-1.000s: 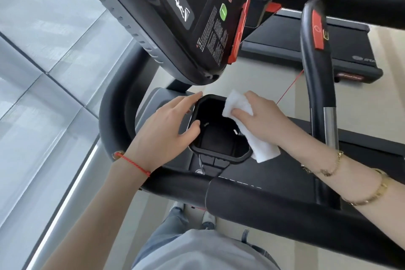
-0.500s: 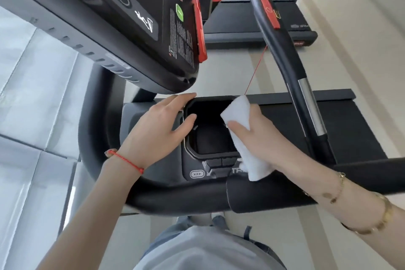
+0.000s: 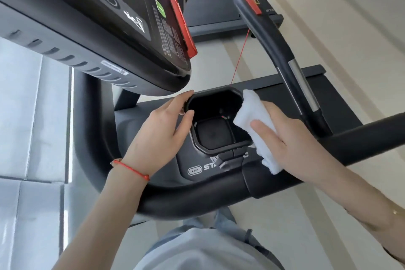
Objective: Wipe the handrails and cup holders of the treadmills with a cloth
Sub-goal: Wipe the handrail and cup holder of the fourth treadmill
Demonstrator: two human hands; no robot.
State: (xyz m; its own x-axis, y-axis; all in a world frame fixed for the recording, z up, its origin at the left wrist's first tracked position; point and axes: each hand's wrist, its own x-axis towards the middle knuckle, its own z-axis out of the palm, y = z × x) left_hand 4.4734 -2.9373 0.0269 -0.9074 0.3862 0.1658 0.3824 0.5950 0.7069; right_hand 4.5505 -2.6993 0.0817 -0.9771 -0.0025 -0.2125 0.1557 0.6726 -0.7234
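1. R hand (image 3: 291,138): thumb + fingers pinch folded white cloth (image 3: 254,120) vs right rim of cup holder (image 3: 215,136).
2. L hand (image 3: 162,136): fingers relaxed, tips touching left rim, gripping nothing.
3. Console (image 3: 109,28) overhangs holder's far edge; curved handrail (image 3: 186,201) just below; upright grip bar (image 3: 285,55) to the right.

Red string bracelet (image 3: 131,169), gold bracelet (image 3: 394,212), light shirt (image 3: 197,252).
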